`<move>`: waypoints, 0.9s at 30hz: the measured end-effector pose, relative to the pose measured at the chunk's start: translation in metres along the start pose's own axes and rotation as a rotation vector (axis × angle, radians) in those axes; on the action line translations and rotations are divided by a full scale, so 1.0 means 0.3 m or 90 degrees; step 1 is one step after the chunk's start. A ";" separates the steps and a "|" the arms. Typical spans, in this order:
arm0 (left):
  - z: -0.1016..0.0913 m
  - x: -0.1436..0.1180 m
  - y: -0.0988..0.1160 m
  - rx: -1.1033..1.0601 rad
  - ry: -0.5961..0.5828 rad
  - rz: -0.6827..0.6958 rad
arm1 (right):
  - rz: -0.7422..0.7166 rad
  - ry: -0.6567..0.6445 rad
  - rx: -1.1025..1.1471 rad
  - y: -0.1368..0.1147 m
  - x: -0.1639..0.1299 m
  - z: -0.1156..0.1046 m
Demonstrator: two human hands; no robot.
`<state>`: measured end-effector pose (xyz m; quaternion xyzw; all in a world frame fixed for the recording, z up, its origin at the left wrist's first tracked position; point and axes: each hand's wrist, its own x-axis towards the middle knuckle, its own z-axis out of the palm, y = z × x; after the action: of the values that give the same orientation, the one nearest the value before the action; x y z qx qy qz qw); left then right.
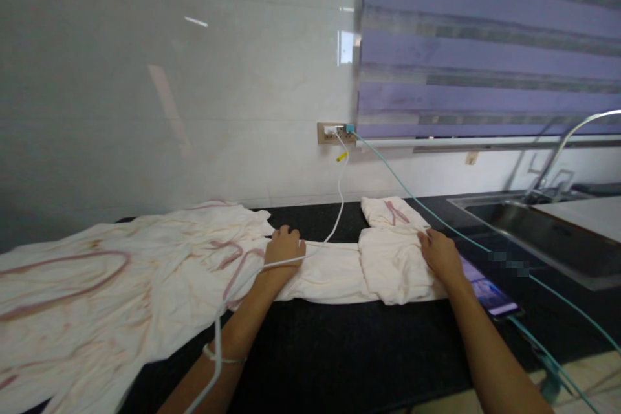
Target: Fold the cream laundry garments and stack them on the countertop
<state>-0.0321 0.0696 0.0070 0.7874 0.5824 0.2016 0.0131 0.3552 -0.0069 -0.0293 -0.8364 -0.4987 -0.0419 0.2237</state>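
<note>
Pressing down on the white garment (334, 272) spread across the black counter (339, 349), I see my left hand (284, 247) with fingers curled onto its edge and my right hand (440, 252) flat, fingers loose, on the folded part. A phone (488, 291) lies just beside it, a sink (543, 226) further right.

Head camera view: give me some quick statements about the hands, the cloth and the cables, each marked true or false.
1. Both hands rest on the white cloth. True.
2. The left hand holds a phone. False: it presses on the cloth; the phone lies beside the right hand.
3. A white cable runs from the wall socket. True.
4. The counter is white. False: it is black.
5. A sink lies on the right. True.
</note>
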 end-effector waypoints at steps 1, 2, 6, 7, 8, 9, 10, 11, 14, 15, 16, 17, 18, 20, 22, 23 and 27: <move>0.008 -0.013 0.036 -0.004 0.013 0.022 | -0.001 0.002 0.000 -0.001 0.000 0.001; 0.021 -0.032 0.077 -0.008 0.015 0.055 | -0.001 0.004 0.000 -0.003 0.000 0.002; 0.104 -0.139 0.219 -0.066 -0.046 0.251 | -0.002 0.013 0.003 -0.006 -0.001 0.002; 0.124 -0.161 0.236 -0.070 -0.078 0.276 | -0.001 0.012 0.003 -0.007 -0.002 0.001; 0.141 -0.176 0.244 -0.067 -0.108 0.284 | -0.001 0.010 0.001 -0.007 -0.002 0.000; 0.154 -0.183 0.242 -0.061 -0.129 0.273 | 0.001 0.007 0.000 -0.006 -0.003 -0.001; 0.164 -0.182 0.231 -0.049 -0.139 0.244 | 0.005 0.004 -0.002 -0.006 -0.003 -0.003; 0.170 -0.174 0.213 -0.034 -0.140 0.203 | 0.010 0.003 -0.003 -0.006 -0.003 -0.004; 0.176 -0.118 0.128 0.012 -0.129 0.087 | 0.024 0.005 -0.001 -0.005 -0.004 -0.008; 0.177 -0.094 0.093 0.021 -0.133 0.064 | 0.029 0.007 0.001 -0.004 -0.004 -0.010; 0.178 -0.069 0.056 0.027 -0.138 0.046 | 0.034 0.009 0.001 -0.004 -0.004 -0.011; 0.179 -0.044 0.019 0.029 -0.140 0.031 | 0.041 0.011 0.001 -0.003 -0.004 -0.012; 0.180 -0.020 -0.018 0.027 -0.131 0.016 | 0.047 0.013 0.000 -0.002 -0.004 -0.013; 0.176 0.024 -0.085 0.011 -0.093 0.019 | 0.057 0.016 0.001 0.001 -0.003 -0.016; 0.160 0.059 -0.142 -0.007 -0.051 0.032 | 0.064 0.019 0.002 0.003 -0.004 -0.020; 0.147 0.073 -0.165 -0.014 -0.025 0.028 | 0.065 0.020 0.003 0.004 -0.005 -0.022; 0.075 0.098 -0.224 -0.018 0.098 -0.045 | 0.060 0.028 0.008 0.003 -0.012 -0.032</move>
<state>-0.0788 0.1232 -0.0217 0.7481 0.6063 0.2693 -0.0134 0.3556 -0.0141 -0.0222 -0.8565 -0.4538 -0.0466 0.2416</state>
